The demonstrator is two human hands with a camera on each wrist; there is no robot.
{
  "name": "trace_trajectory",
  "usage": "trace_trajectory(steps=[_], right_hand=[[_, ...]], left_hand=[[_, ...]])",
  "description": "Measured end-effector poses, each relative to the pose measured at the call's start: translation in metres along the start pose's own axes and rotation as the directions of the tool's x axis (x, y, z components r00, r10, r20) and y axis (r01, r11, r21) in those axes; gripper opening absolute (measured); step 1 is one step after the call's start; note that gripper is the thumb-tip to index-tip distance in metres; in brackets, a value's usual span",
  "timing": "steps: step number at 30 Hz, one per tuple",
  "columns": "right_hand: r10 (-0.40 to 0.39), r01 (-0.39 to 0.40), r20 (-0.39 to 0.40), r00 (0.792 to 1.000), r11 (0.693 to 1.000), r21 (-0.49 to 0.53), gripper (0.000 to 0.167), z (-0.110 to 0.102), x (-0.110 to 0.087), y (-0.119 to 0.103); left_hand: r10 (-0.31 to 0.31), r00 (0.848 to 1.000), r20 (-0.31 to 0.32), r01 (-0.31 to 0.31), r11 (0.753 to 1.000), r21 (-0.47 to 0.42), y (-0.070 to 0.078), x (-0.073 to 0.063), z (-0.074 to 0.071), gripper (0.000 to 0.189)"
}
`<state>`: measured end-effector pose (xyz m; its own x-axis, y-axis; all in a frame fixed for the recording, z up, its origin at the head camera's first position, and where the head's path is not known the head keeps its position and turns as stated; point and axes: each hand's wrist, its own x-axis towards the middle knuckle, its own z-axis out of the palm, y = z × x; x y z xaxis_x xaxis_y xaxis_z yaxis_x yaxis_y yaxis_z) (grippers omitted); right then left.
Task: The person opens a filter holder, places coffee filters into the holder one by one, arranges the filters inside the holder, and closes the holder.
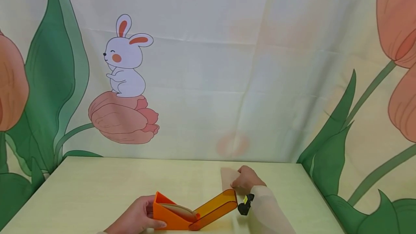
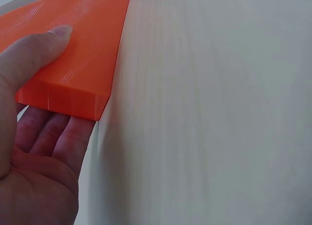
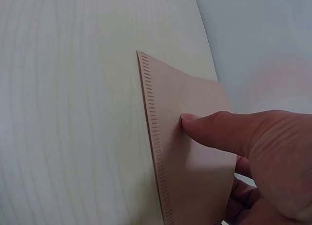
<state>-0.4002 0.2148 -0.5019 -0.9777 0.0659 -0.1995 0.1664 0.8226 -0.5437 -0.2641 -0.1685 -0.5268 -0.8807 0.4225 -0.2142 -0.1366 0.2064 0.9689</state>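
Observation:
My left hand [image 1: 134,215] grips an orange coffee filter holder [image 1: 170,220] at its left end on the table, thumb on the near side. In the left wrist view the fingers [image 2: 68,139] reach beneath the orange wall [image 2: 78,69]. A translucent amber lid [image 1: 216,208] swings up and out to the right from the holder. Tan filters [image 1: 178,210] lie inside it. Farther back, my right hand [image 1: 247,179] pinches a tan paper coffee filter [image 3: 185,98] with a crimped side seam. In the right wrist view the thumb [image 3: 214,130] presses its face; most other fingers are hidden behind it.
A pale wood-grain table [image 1: 130,176] lies beneath both hands. Behind it hangs a printed curtain [image 1: 195,82] with tulips and a rabbit, meeting the table's far edge. A small black device [image 1: 246,205] sits on the right wrist.

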Motion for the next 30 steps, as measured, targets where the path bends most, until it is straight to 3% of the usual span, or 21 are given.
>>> trace_trajectory(steps=[23, 25, 27, 30], right_hand=[[-0.076, 0.077, -0.023, 0.997, 0.995, 0.058, 0.048, -0.002, 0.003, 0.007], [-0.077, 0.077, -0.013, 0.997, 0.994, 0.081, 0.044, -0.007, 0.0, 0.007], [-0.085, 0.084, -0.003, 0.996, 0.991, 0.101, 0.029, -0.012, -0.002, 0.007], [-0.146, 0.147, -0.015, 0.989, 0.985, 0.091, 0.013, -0.02, -0.003, 0.008]], left_hand=[[-0.01, 1.0, 0.017, 0.011, 0.998, -0.054, 0.001, 0.0, -0.001, 0.057], [-0.014, 1.0, 0.011, 0.015, 0.999, -0.05, 0.0, 0.0, -0.001, 0.057], [-0.012, 1.0, 0.008, 0.013, 0.999, -0.044, 0.0, 0.001, -0.001, 0.057], [-0.007, 1.0, 0.01, 0.007, 0.999, -0.042, 0.0, 0.001, -0.001, 0.057]])
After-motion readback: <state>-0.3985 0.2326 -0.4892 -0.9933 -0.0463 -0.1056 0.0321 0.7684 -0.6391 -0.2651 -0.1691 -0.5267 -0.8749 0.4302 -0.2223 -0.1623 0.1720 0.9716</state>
